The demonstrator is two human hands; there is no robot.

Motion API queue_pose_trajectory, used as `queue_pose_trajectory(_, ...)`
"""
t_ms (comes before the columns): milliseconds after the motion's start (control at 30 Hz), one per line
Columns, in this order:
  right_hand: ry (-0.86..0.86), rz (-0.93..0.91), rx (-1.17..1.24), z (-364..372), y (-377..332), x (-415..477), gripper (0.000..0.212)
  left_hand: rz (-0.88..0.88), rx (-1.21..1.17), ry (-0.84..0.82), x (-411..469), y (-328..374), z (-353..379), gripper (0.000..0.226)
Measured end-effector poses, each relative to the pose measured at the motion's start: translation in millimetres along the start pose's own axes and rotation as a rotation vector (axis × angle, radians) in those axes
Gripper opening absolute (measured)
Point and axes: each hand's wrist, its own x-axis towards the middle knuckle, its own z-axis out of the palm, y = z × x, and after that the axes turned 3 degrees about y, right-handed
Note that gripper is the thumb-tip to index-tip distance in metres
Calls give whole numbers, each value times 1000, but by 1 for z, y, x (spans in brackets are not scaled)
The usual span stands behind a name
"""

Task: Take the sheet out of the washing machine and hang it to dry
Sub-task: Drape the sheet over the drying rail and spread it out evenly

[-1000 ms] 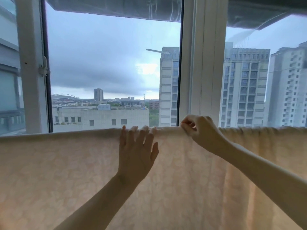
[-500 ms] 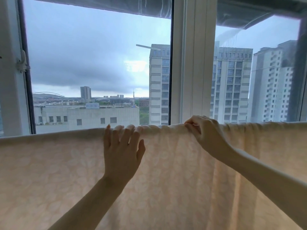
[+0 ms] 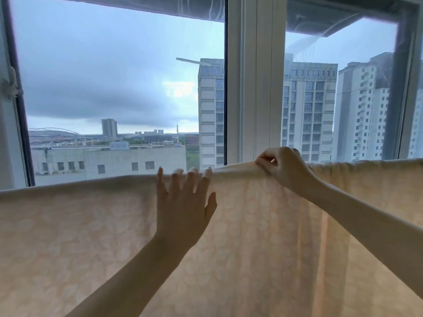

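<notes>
Hanging step, late stage: sheet (image 3: 91,225) draped across its support in front of the window (image 3: 114,76).
Left hand (image 3: 183,209) lies flat on the near face, fingers (image 3: 175,181) spread, tips at the top fold. Right hand (image 3: 286,170) pinches that fold just beside it. Next move likely calls for drawing cloth sideways to clear the bunched folds at right; support itself hidden.

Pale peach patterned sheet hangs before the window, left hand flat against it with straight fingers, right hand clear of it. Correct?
Not quite. In the head view the right hand pinches the top fold of the pale peach patterned sheet with curled fingers. The left hand does lie flat against it, fingers straight, before the window.
</notes>
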Motion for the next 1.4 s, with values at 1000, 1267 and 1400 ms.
queue_pose_trajectory(1000, -86, -306, 192, -57, 104, -16, 6, -78, 60, 244, 34, 97, 34, 26)
queue_pose_trajectory(1267, -30, -205, 40, -58, 132, 0, 9, -79, 42, 203, 33, 99, 23, 30)
queue_pose_trajectory(1400, -12, -133, -1, -67, 161, 3, 9, -51, 57, 138, 33, 105, 20, 37)
